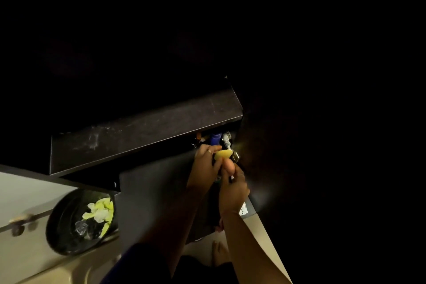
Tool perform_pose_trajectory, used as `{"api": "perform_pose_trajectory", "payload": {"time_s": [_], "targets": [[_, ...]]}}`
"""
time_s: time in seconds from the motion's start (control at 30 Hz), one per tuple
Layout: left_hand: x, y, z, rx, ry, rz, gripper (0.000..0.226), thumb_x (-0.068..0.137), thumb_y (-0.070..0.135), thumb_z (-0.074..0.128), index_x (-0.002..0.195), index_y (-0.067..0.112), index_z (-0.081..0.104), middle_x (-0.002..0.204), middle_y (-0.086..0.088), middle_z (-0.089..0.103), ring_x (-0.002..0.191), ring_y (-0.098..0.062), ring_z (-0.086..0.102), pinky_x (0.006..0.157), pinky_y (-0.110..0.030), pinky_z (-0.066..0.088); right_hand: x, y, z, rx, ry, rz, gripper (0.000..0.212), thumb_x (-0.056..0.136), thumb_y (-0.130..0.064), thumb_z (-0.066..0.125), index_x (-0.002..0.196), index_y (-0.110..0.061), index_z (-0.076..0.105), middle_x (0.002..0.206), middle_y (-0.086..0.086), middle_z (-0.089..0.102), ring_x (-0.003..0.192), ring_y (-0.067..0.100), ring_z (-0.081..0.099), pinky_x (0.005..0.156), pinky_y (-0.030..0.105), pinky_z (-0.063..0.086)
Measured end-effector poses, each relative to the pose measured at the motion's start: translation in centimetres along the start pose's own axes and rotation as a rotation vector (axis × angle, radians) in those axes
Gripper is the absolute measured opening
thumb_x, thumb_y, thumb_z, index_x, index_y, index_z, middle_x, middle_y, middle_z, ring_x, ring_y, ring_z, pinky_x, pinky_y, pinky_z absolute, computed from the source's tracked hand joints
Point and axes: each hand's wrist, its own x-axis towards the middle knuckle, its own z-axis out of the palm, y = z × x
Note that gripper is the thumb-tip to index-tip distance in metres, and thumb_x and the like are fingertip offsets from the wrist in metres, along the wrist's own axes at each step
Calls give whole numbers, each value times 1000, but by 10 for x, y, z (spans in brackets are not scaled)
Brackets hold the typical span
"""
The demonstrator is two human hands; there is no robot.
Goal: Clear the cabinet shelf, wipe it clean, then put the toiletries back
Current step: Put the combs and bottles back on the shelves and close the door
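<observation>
Toiletries (217,139) sit bunched in the dark cabinet opening at the centre of the frame, just under the long dark top panel of the cabinet (143,134): one blue bottle stands upright, one orange-tipped item lies left of it, and a few silvery pieces show to its right, too dim to count or name. Two bare hands meet right at that opening. The left hand (205,163) reaches in from below, one ring on a finger, its grip closed on one yellow rounded object (222,154) that may be a sponge or a cap; I cannot tell which. The right hand (232,188) is just below and touching the left, also with one ring, its fingers curled around a pinkish rounded thing (229,168) and one thin white stick-like item; what they are is unclear. At lower left one round black bin (57,233) with a bag liner holds crumpled yellow-green and white scraps and one piece of clear plastic. One bare foot (219,253) shows on the pale floor at bottom centre. The rest of the frame is black.
</observation>
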Motion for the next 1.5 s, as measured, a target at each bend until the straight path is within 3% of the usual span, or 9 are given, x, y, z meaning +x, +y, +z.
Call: {"api": "perform_pose_trajectory", "payload": {"time_s": [0.17, 0.27, 0.53, 0.67, 0.77, 0.9, 1.0, 1.2, 1.5], "targets": [[-11, 9, -10, -31, 41, 32, 17, 89, 11, 59, 105, 4, 63, 106, -3, 53, 89, 0, 50, 84, -4, 39, -8, -3, -18, -35, -39, -67, 34, 90, -24, 60, 123, -17, 60, 113, 6, 68, 105, 22, 62, 92, 34, 51], [-36, 23, -31, -79, 151, 21, 11, 86, 12, 65, 96, 9, 65, 96, 5, 52, 78, 7, 53, 76, -1, 41, -20, -14, -37, -86, -126, -172, 34, 88, -27, 62, 121, -19, 60, 113, 2, 68, 106, 18, 62, 95, 38, 50], [-134, 84, -157, -166, 476, 141, 19, 85, 9, 66, 99, 20, 60, 99, 17, 51, 94, 16, 55, 76, 2, 41, -72, -115, -86, 50, -466, -601, 33, 84, -23, 67, 112, -39, 58, 111, -20, 61, 106, -2, 57, 93, 11, 44], [-142, 103, -221, -117, 595, 197, 22, 91, 16, 59, 112, 18, 56, 104, 8, 56, 92, 2, 58, 78, -1, 43, -87, -179, -76, 175, -594, -693, 36, 84, -9, 66, 119, -17, 60, 114, -1, 62, 104, 5, 60, 89, 7, 45], [-127, 104, -254, -72, 702, 191, 25, 93, 13, 55, 117, 8, 54, 111, -5, 59, 93, -5, 58, 76, 1, 42, -91, -220, -56, 191, -630, -755, 36, 85, -8, 64, 120, -13, 59, 112, 2, 63, 98, 6, 61, 82, 0, 42], [-100, 89, -268, 12, 766, 42, 24, 94, 10, 51, 116, 2, 54, 114, -13, 58, 101, -18, 56, 73, -5, 37, -87, -246, -23, 94, -656, -781, 33, 87, -10, 62, 119, -6, 57, 110, 9, 64, 95, 10, 61, 69, -7, 38], [-86, 76, -263, 21, 778, -62, 24, 94, 8, 51, 113, -5, 53, 112, -21, 58, 103, -30, 56, 73, -8, 29, -83, -245, -4, 17, -657, -766, 35, 87, -13, 64, 119, -1, 56, 111, 14, 65, 98, 18, 62, 73, 1, 39], [-81, 60, -255, 2, 761, -147, 29, 96, 12, 48, 121, -4, 48, 119, -20, 55, 109, -29, 54, 78, -13, 33, -79, -234, 14, -26, -695, -747, 37, 88, -17, 62, 121, -2, 55, 116, 14, 62, 107, 22, 60, 84, 14, 41], [-84, 56, -256, 6, 771, -123, 27, 97, 10, 46, 121, -2, 48, 121, -17, 53, 112, -27, 53, 85, -19, 37, -71, -231, 21, -42, -678, -756, 41, 90, -15, 60, 125, 2, 51, 122, 17, 58, 113, 25, 56, 84, 9, 34]]}}
